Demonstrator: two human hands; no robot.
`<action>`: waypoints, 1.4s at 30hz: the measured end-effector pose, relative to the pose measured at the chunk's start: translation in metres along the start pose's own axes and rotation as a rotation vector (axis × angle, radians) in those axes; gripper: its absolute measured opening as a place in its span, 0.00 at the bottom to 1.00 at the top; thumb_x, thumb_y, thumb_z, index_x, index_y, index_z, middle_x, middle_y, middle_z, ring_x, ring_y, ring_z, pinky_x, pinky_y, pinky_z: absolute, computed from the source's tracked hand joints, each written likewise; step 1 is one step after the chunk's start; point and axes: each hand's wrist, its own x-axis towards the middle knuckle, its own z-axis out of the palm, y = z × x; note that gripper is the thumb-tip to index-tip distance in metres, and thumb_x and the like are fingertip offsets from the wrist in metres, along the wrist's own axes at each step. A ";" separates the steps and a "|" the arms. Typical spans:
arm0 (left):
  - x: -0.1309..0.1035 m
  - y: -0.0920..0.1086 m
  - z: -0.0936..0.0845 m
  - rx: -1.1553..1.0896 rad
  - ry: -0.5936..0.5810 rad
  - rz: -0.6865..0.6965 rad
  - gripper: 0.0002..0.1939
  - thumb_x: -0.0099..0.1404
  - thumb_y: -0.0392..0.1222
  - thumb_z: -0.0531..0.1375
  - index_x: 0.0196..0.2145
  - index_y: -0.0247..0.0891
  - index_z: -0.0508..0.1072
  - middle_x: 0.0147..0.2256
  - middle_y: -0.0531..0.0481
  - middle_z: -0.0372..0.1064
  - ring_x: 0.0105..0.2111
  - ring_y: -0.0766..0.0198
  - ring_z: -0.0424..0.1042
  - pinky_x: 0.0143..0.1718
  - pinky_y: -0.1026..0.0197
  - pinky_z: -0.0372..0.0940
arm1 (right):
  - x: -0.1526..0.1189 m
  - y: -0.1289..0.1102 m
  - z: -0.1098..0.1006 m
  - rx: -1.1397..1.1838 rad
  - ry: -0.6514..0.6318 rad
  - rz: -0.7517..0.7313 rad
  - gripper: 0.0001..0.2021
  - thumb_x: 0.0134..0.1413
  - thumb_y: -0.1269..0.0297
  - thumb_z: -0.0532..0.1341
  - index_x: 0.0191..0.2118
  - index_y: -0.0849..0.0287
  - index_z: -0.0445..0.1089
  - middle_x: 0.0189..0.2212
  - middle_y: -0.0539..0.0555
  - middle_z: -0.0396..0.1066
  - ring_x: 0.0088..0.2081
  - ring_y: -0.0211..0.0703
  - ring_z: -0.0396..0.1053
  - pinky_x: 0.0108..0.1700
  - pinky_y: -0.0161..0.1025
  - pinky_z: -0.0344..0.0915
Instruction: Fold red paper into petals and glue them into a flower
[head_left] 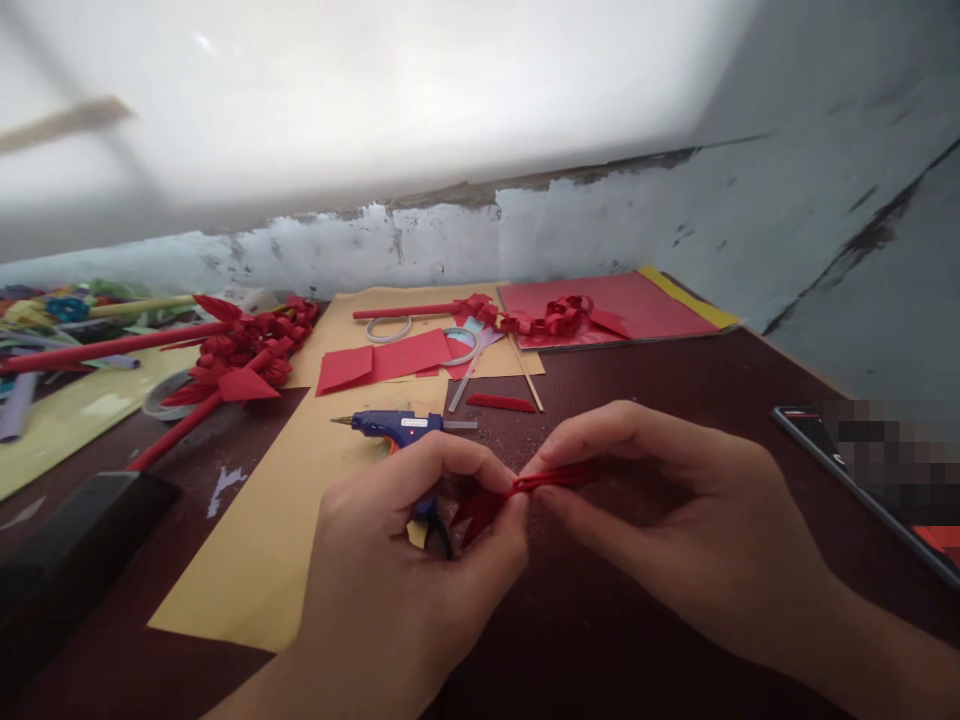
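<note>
Between the fingertips of both hands is a folded red paper strip (551, 479), held above the dark table. My left hand (420, 540) pinches its left part, where a pointed, notched end hangs below the fingers. Thumb and forefinger of my right hand (660, 520) close on the right part, close beside the left fingertips. Just behind my left hand lies a blue glue gun (397, 425) with a clear glue stick in its back; its handle is partly hidden by that hand. A narrow red paper piece (500, 403) rests beyond the fingers.
Red paper flowers on stems (240, 360) lie at the left, near a black box (82, 560). Red paper sheets (409, 355), tape rings (388, 328) and a thin wooden stick (526, 375) lie farther back. A phone (862, 490) is at the right, below the wall (585, 220).
</note>
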 end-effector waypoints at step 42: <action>0.008 0.003 -0.006 0.131 -0.083 0.198 0.10 0.60 0.28 0.65 0.35 0.43 0.80 0.31 0.60 0.79 0.27 0.73 0.75 0.34 0.72 0.72 | 0.003 -0.004 0.001 -0.063 -0.066 -0.027 0.12 0.58 0.75 0.68 0.43 0.50 0.80 0.37 0.43 0.83 0.36 0.35 0.80 0.41 0.27 0.76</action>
